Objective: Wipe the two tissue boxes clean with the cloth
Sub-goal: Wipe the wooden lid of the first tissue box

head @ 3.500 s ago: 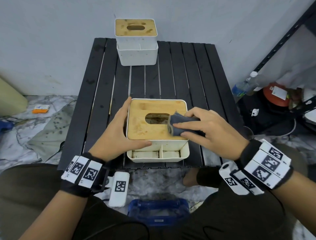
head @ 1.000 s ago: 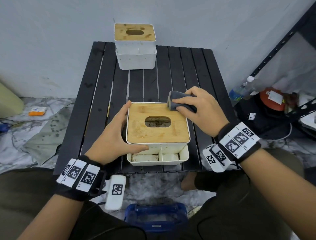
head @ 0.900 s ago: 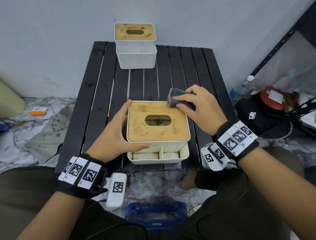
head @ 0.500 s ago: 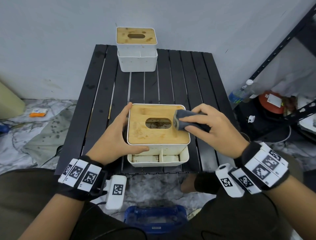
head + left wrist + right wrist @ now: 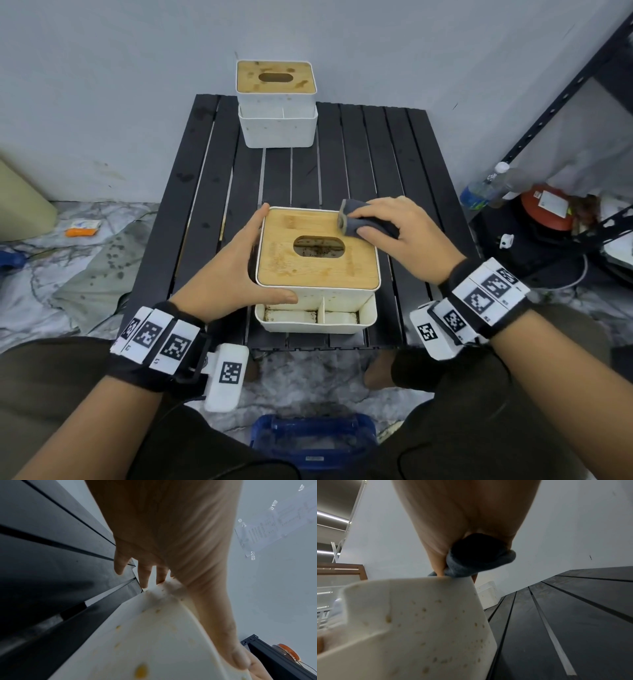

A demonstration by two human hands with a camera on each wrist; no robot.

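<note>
Bare slats (image 5: 359, 164) between tissue boxes (image 5: 277, 116)

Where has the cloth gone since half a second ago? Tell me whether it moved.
Yes. The cloth, held by the right hand, moved from beside the lid's oval opening toward the far right corner of the near tissue box.

Cloth (image 5: 363, 222) mostly hidden under right hand (image 5: 407, 236), near tissue box (image 5: 318, 253) slot contents unclear

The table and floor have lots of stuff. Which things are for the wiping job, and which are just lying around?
For the job:
near white tissue box with wooden lid
far white tissue box with wooden lid
folded grey cloth
left hand
right hand

Just lying around:
clear plastic water bottle
blue plastic crate
orange packet
</note>
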